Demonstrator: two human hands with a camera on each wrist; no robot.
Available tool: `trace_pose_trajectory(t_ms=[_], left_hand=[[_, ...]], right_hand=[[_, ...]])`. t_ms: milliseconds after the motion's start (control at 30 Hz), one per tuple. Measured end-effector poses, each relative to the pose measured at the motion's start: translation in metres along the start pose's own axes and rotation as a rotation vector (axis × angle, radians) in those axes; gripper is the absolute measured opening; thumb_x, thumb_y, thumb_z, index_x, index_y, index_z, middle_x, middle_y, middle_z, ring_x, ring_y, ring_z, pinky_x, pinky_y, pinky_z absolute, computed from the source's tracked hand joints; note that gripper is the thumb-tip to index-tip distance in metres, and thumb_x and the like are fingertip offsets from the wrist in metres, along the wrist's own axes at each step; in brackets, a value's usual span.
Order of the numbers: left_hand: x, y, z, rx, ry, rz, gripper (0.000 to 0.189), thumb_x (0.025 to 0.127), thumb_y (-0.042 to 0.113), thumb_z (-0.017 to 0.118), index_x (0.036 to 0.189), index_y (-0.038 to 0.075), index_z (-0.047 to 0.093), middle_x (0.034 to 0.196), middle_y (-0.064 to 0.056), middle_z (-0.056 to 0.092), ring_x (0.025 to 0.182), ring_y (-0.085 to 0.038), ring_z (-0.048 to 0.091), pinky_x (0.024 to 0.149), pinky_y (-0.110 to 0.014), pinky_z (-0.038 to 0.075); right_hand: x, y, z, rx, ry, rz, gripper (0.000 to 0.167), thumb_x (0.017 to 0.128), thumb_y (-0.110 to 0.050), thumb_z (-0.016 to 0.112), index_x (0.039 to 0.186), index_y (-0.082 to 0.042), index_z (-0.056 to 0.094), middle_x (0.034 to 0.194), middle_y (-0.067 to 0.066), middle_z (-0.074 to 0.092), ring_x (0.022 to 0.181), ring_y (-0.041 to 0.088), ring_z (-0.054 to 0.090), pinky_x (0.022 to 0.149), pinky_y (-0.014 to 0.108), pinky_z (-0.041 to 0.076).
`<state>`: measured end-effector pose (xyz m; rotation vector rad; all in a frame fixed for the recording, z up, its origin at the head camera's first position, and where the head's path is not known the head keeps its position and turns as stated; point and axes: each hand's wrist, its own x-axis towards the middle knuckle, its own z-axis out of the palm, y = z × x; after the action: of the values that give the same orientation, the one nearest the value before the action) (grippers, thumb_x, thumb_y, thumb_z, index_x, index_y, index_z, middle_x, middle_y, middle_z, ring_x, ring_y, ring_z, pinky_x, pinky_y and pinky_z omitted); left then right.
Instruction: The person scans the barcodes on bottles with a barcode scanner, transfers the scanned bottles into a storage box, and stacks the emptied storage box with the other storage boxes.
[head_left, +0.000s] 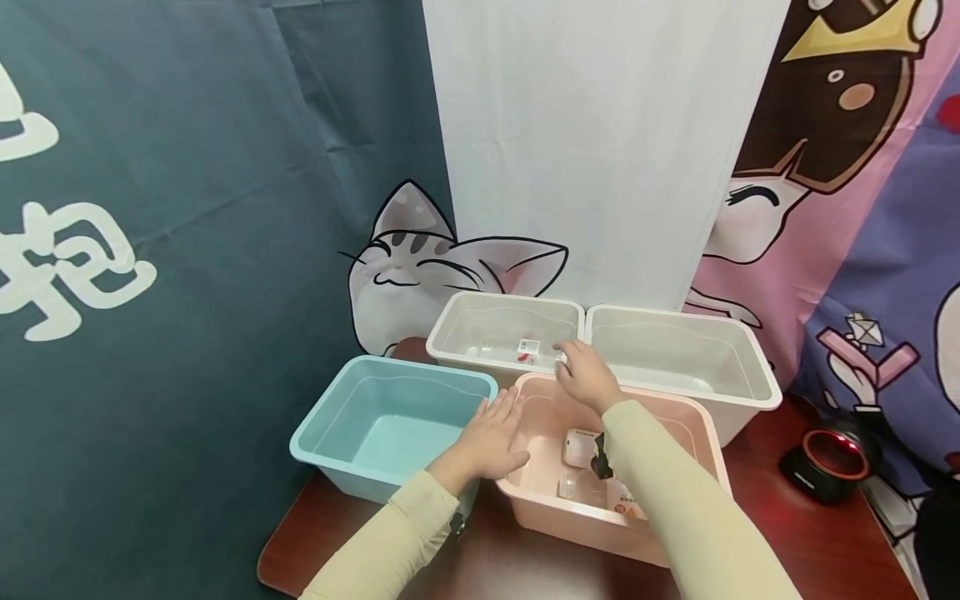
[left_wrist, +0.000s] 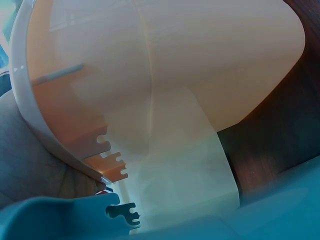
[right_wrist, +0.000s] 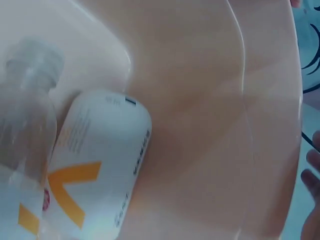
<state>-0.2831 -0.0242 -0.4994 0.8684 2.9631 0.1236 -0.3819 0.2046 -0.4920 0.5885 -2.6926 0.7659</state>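
My left hand (head_left: pixel 491 437) lies with straight fingers over the neighbouring rims of the blue bin (head_left: pixel 393 475) and the peach bin (head_left: pixel 570 529). At the left edge of the left wrist view, part of that hand (left_wrist: pixel 30 155) shows against the peach rim. My right hand (head_left: pixel 588 375) reaches over the back of the peach bin into the left white bin (head_left: pixel 506 302), where its thumb and finger pinch the end of a clear bottle with a label (head_left: pixel 528 350). Inside the peach bin lie a white bottle (right_wrist: pixel 100 160) and a clear bottle with a cap (right_wrist: pixel 25 130).
A second white bin (head_left: pixel 675 392) stands at the back right. On the brown table (head_left: pixel 825 533), a black device with a red-lit ring (head_left: pixel 828 458) sits at the right. Printed cloth (head_left: pixel 600 150) hangs behind the bins.
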Motion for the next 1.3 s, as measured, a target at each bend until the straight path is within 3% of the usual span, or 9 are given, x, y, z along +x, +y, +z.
trace_pose_trajectory(t_ms=[200,500,600,800,900,1133,1300], left_hand=[[0.0,0.0,0.001,-0.012,-0.011,-0.004,0.091,0.094,0.053,0.053,0.161,0.003,0.016,0.17,-0.013,0.007,0.156,-0.029,0.007,0.124,-0.051,0.011],[0.001,-0.001,-0.003,-0.014,0.014,0.02,0.091,0.094,0.052,0.054,0.16,-0.001,0.02,0.169,-0.016,0.01,0.155,-0.032,0.012,0.124,-0.053,0.014],[0.001,-0.001,-0.002,-0.015,0.012,0.02,0.091,0.094,0.052,0.054,0.16,0.0,0.02,0.169,-0.016,0.01,0.155,-0.032,0.013,0.124,-0.052,0.014],[0.0,-0.001,0.0,-0.005,0.016,0.019,0.091,0.093,0.052,0.055,0.16,-0.001,0.021,0.169,-0.016,0.012,0.155,-0.033,0.015,0.123,-0.053,0.015],[0.001,-0.001,0.0,-0.008,0.013,0.018,0.091,0.093,0.052,0.055,0.16,-0.001,0.021,0.169,-0.016,0.011,0.155,-0.033,0.014,0.123,-0.053,0.014],[0.0,0.0,-0.003,-0.008,0.012,0.018,0.091,0.094,0.051,0.054,0.16,0.0,0.019,0.169,-0.017,0.01,0.155,-0.033,0.013,0.123,-0.053,0.014],[0.0,0.0,-0.002,-0.01,0.011,0.02,0.091,0.093,0.051,0.055,0.16,-0.001,0.021,0.168,-0.017,0.012,0.155,-0.034,0.014,0.123,-0.053,0.014]], right_hand=[[-0.013,0.007,-0.019,0.036,0.014,-0.095,0.026,0.097,-0.009,0.06,0.122,-0.005,0.065,0.104,0.01,0.067,0.086,0.023,0.064,0.079,0.044,0.055],[-0.042,0.028,-0.044,0.002,-0.015,-0.111,0.011,0.097,-0.016,0.064,0.103,-0.014,0.074,0.084,-0.004,0.071,0.071,0.011,0.063,0.067,0.038,0.054],[-0.052,0.037,-0.046,-0.015,-0.067,-0.109,0.012,0.095,-0.019,0.066,0.101,-0.014,0.075,0.084,-0.005,0.072,0.071,0.01,0.063,0.069,0.039,0.055],[-0.066,0.044,-0.045,-0.04,-0.33,-0.091,0.015,0.096,-0.02,0.065,0.1,-0.012,0.076,0.085,-0.009,0.07,0.075,0.01,0.061,0.077,0.04,0.055],[-0.071,0.049,-0.043,-0.043,-0.409,-0.054,0.015,0.096,-0.02,0.065,0.101,-0.01,0.076,0.086,-0.008,0.07,0.078,0.011,0.062,0.079,0.042,0.055],[-0.083,0.059,-0.041,-0.013,-0.5,0.06,0.017,0.094,-0.024,0.071,0.106,-0.013,0.073,0.099,-0.002,0.073,0.091,0.016,0.067,0.089,0.046,0.055],[-0.092,0.065,-0.043,0.014,-0.526,0.084,0.035,0.088,-0.027,0.077,0.116,-0.007,0.072,0.106,0.004,0.074,0.096,0.02,0.07,0.09,0.046,0.056]])
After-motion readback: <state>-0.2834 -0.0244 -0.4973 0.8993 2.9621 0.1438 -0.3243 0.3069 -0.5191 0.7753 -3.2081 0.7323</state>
